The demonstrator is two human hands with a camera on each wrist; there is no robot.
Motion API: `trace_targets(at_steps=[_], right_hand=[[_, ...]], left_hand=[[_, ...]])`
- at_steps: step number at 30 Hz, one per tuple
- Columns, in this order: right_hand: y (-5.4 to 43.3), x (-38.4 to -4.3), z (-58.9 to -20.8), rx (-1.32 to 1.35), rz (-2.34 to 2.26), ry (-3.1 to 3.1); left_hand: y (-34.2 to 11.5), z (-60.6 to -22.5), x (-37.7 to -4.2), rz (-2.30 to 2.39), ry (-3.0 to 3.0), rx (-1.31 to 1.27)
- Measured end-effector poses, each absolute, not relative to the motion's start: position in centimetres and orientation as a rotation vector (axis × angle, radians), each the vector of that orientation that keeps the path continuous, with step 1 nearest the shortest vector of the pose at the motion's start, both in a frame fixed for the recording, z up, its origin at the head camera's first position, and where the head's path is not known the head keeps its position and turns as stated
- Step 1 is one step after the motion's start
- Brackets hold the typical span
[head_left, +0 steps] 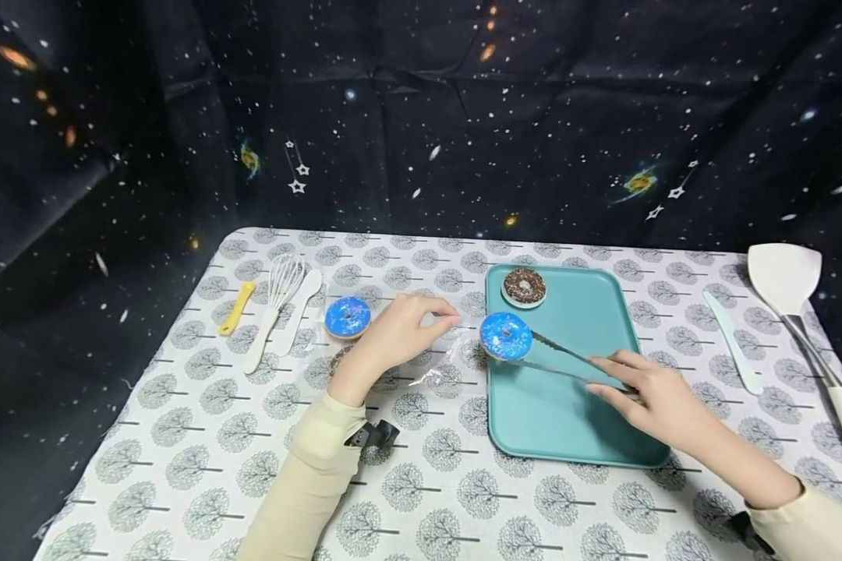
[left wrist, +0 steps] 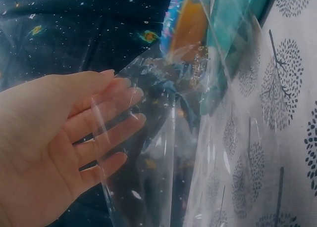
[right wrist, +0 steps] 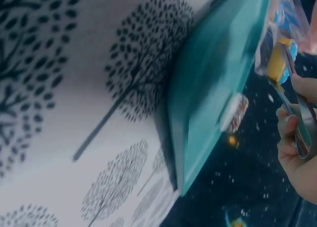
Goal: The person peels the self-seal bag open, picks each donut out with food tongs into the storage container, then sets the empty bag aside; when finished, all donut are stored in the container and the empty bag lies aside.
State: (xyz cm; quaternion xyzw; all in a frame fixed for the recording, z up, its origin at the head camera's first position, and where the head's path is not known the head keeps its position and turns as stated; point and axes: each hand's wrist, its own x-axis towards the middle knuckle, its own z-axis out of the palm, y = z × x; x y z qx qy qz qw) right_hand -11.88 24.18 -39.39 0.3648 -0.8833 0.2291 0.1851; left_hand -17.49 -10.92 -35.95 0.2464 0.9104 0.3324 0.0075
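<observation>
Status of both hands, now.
Left hand: closed, pinching a clear plastic bag.
Right hand: closed, holding tongs that grip a blue donut.

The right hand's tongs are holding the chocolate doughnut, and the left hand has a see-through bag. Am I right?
Not quite: the tongs hold a blue-iced doughnut. The head view shows it, with the chocolate doughnut lying on the teal tray. The rest is right: the right hand has the tongs, and the left hand holds the see-through bag.
</observation>
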Motion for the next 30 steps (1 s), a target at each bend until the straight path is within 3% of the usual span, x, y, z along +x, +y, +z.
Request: trace_targets(at_steps=[19, 30], right_hand=[[30.7, -13.9, -40.2, 0.514, 0.520, -2.650], [33.0, -15.9, -41.0, 0.421, 0.484, -2.806]], left_hand=[[-10.9, -35.9, -17.4, 1.034, 2.833, 0.776], [-11.0, -35.9, -17.4, 1.039, 2.837, 0.774]])
